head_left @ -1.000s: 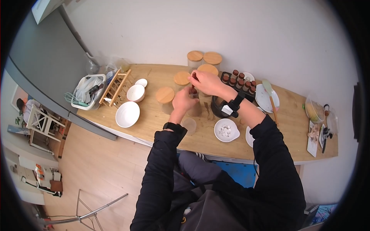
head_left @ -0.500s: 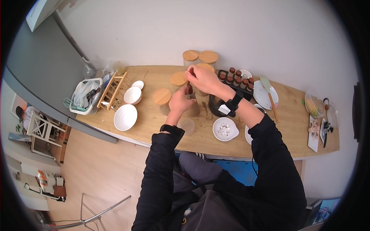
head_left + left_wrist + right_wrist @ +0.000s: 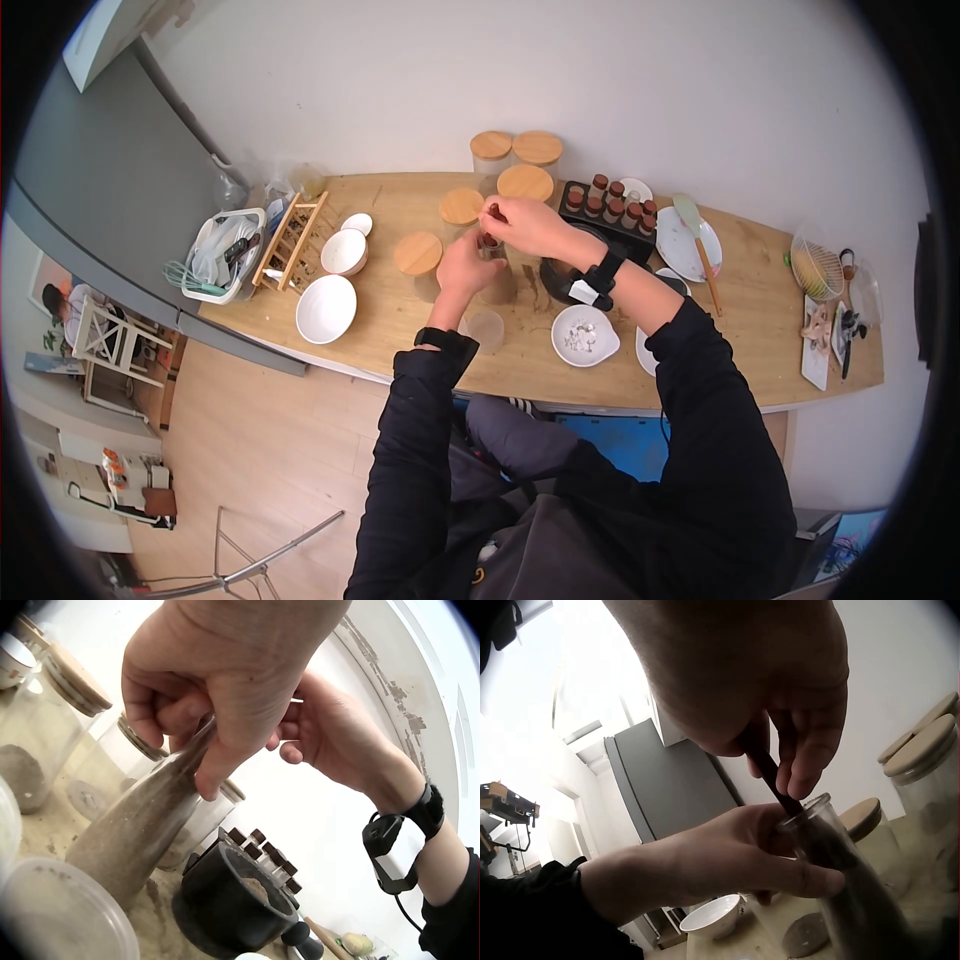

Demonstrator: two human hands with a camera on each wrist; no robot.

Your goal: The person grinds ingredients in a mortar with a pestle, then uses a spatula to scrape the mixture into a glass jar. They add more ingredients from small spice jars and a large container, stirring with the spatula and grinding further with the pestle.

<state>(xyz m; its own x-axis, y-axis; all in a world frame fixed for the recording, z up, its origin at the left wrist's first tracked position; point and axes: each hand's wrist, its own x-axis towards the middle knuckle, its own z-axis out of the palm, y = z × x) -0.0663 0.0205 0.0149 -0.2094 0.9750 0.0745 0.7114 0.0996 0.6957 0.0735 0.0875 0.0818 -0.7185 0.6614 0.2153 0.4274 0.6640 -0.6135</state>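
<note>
My left hand [image 3: 465, 268] grips the neck of a cone-shaped glass bottle [image 3: 127, 840], its thumb and fingers just below the rim. A greyish-brown filling shows through the glass. Above it, my right hand [image 3: 535, 227] pinches a dark reddish-brown stick [image 3: 769, 769], whose lower part goes down through the bottle's mouth. The stick's lower end is hidden inside. Beside the bottle stand a black mortar [image 3: 232, 900] with brownish powder and a translucent round tub [image 3: 487, 330].
Wooden-lidded jars [image 3: 417, 254] stand left of and behind the bottle. A black rack [image 3: 630, 240] holds red-capped spice bottles. Nearer me is a white bowl [image 3: 610, 346] with pale bits. White bowls [image 3: 326, 309] and a wooden rack [image 3: 290, 243] are at left, a plate [image 3: 680, 255] at right.
My right hand has come down closer to the bottle's mouth, and less of the stick shows above it. The left hand keeps its grip on the neck. The head view has shifted slightly.
</note>
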